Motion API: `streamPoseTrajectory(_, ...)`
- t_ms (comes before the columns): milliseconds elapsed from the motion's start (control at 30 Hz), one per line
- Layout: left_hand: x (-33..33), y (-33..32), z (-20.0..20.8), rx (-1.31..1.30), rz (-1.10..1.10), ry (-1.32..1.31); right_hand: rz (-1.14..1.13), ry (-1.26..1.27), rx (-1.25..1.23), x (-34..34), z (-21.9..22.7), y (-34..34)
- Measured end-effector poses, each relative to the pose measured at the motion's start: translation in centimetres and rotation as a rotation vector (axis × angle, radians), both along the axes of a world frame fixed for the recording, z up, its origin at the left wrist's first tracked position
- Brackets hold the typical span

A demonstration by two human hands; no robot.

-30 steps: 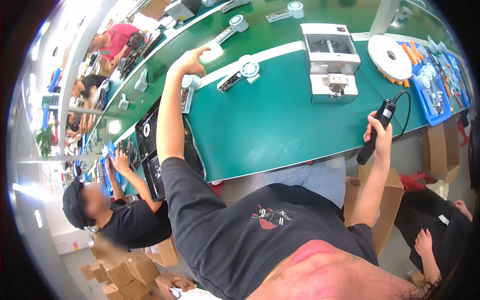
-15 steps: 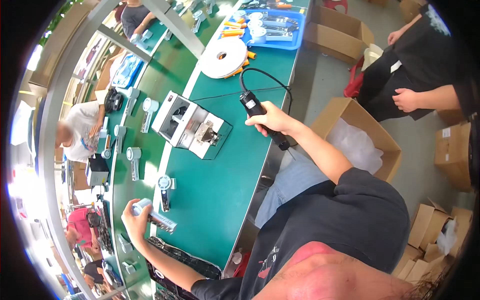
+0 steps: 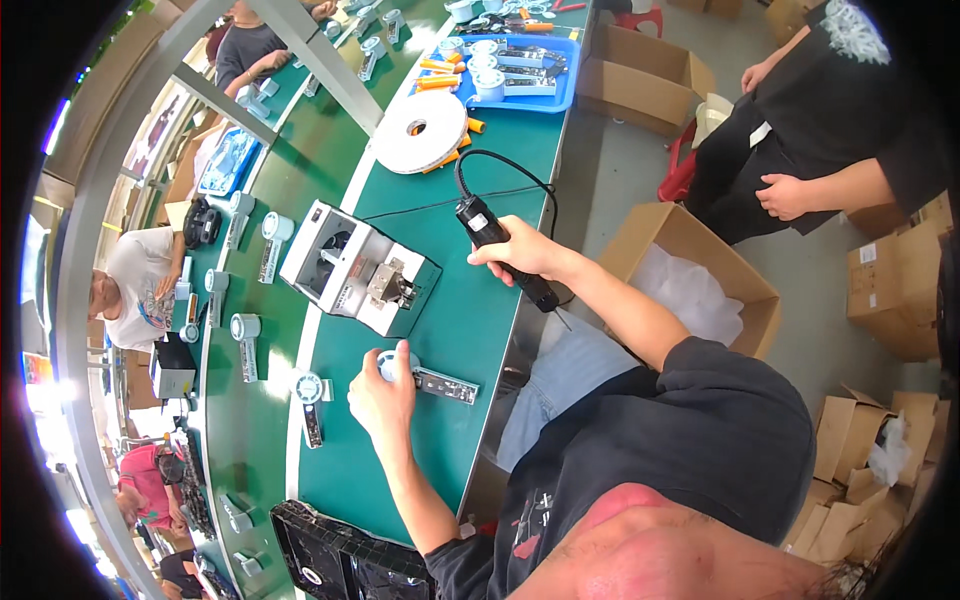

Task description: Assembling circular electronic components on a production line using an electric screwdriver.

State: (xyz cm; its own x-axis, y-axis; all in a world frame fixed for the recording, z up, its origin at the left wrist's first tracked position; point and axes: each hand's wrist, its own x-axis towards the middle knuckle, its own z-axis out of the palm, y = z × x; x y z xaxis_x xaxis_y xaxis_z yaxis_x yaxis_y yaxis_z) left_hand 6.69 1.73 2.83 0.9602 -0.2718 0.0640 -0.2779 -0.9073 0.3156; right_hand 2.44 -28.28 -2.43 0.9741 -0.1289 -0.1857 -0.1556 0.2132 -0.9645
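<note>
My right hand is wrapped round a black electric screwdriver, its thin bit slanting down over the bench's near edge. In my left hand is a light-blue device with a round head and a long open handle; metal or circuit parts show inside the handle. Thumb and fingers grip the round head, and the handle points right, low over the green bench. A grey-white screw feeder stands just beyond it, between my hands. Another such device lies to the left of my left hand.
A white reel and orange pieces lie near a blue tray of similar devices. More devices sit along the belt at left. A black tray is at the lower left. Cartons and a person are at right.
My left hand has brought the device rightward and slightly up, to below the screw feeder, and turned its open side into view. The right hand still holds the screwdriver; the whole view has shifted slightly.
</note>
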Motion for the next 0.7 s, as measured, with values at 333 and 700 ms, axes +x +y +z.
streamPoseTrajectory(333, -0.2, 4.6, -6.0, -0.964, -0.378, 0.393, -0.01, 0.009, -0.004, -0.1, 0.7, 0.2)
streamPoseTrajectory(700, -0.8, 4.3, -6.7, -0.879, -0.363, 0.242, -0.014, 0.027, -0.008, -0.3, 0.9, 0.2)
